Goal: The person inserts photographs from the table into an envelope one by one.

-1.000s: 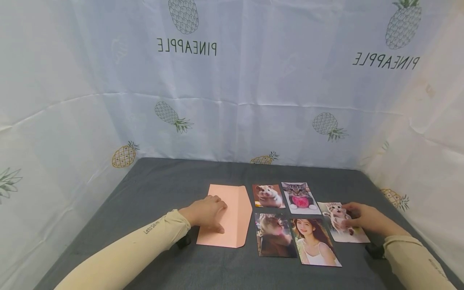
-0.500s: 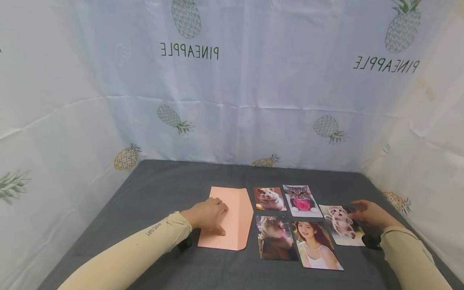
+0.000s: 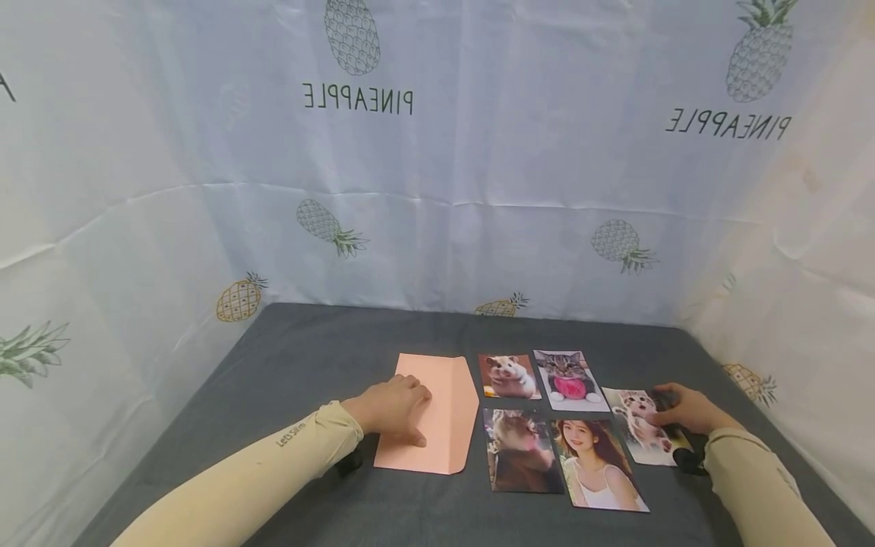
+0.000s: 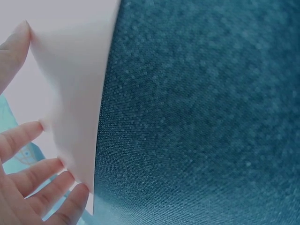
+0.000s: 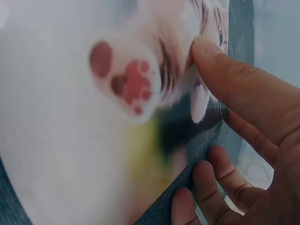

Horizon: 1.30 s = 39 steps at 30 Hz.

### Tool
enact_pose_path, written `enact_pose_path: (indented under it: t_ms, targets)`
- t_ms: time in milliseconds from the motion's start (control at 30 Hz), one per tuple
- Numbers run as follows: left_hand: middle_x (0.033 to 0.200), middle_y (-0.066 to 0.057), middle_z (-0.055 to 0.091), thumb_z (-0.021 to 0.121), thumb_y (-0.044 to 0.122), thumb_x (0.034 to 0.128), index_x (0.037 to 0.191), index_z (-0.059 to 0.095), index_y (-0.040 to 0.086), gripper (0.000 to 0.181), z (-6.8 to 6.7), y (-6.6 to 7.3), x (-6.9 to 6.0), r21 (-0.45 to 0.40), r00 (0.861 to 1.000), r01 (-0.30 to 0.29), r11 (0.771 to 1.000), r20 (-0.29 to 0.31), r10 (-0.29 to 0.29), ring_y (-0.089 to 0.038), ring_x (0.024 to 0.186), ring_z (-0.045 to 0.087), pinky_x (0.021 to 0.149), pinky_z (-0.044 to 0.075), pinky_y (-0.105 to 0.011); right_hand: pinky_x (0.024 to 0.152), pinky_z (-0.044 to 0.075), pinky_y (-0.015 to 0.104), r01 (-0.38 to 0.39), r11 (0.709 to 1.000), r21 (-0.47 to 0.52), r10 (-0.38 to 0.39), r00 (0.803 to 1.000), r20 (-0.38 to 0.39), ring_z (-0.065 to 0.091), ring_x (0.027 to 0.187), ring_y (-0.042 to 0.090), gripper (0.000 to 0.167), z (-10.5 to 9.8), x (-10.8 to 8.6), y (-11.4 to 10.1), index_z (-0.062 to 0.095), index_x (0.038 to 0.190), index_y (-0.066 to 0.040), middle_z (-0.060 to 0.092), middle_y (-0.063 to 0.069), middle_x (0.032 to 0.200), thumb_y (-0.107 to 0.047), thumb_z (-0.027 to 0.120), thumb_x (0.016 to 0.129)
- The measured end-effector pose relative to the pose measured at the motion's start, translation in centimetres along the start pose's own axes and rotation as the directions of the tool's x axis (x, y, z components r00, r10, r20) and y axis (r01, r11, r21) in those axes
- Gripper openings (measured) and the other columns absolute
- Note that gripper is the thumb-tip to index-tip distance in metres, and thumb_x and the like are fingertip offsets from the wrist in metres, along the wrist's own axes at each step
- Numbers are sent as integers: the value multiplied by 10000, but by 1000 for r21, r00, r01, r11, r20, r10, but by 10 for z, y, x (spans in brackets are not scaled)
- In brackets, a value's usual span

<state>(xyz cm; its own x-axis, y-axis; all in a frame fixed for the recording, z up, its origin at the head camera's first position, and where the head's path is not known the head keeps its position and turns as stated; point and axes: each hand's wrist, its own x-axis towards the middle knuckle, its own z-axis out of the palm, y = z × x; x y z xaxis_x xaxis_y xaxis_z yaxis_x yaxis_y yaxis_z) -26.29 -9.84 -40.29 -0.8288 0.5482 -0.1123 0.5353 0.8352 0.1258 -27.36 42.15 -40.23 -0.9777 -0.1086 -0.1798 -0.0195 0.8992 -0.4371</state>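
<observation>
Right now the kitten picture (image 3: 634,433) is at the right end of the pictures, and your right hand (image 3: 697,410) pinches its edge, thumb on top and pointing finger at the rim. Over on the left, your left hand (image 3: 390,409) has its fingers spread, with the tips touching the peach envelope (image 3: 456,418), and between the two sit the hamster picture (image 3: 509,377), the cat picture (image 3: 567,381), the dark picture (image 3: 522,454) and the picture of a person (image 3: 599,465). Under it all is a grey cloth (image 3: 342,338), with a pineapple curtain (image 3: 437,152) behind
</observation>
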Motion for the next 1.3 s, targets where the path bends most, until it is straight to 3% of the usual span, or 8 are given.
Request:
enact_pose_path:
  t_ms: [200,400,633,767,1000,1300]
  targets:
    - [1276,-58,543,773,523,734,1286,580,143,697,1,0,0,-2,1000,7,1000,4,-7,-225,1153,499,936,487,-418,769,499,538,-33,999,19,32,999,10,588,921,453,809,2,1,0,377,1274,190,545,400,1040,-321,783,796]
    - [1280,-56,539,773,515,738,1290,575,145,694,1,1,0,4,1000,6,1000,5,-6,-226,1168,495,940,486,-418,696,484,427,-37,995,94,35,999,17,578,816,279,857,3,2,3,312,1300,169,585,251,935,-320,792,785]
    - [1275,-55,541,770,511,741,1285,578,142,685,1,1,0,8,1000,3,1000,-1,-3,-229,1174,495,941,484,-416,604,407,362,-35,990,134,40,999,-35,472,657,201,747,6,0,3,284,1330,121,484,105,788,-166,740,812]
    - [1270,-55,543,768,515,742,1284,575,138,688,1,1,0,14,1000,0,1000,-2,0,-228,1166,495,943,483,-411,539,388,317,-19,992,124,34,993,-112,432,579,156,676,5,-4,3,318,1332,80,454,63,764,-77,715,807]
    - [1274,-56,539,772,523,737,1288,571,142,699,2,1,0,14,1000,8,1000,6,-8,-221,1157,493,943,483,-410,542,375,314,-5,995,98,25,978,-208,459,630,181,669,-12,-13,-2,354,1352,46,518,124,850,-61,723,804]
    - [1275,-60,537,776,525,732,1290,568,138,710,2,-1,1,7,1000,3,1000,5,-3,-223,1156,490,928,488,-416,603,498,362,24,991,135,23,941,-337,587,846,395,719,-37,-24,-16,301,1407,96,508,383,1054,-50,713,836]
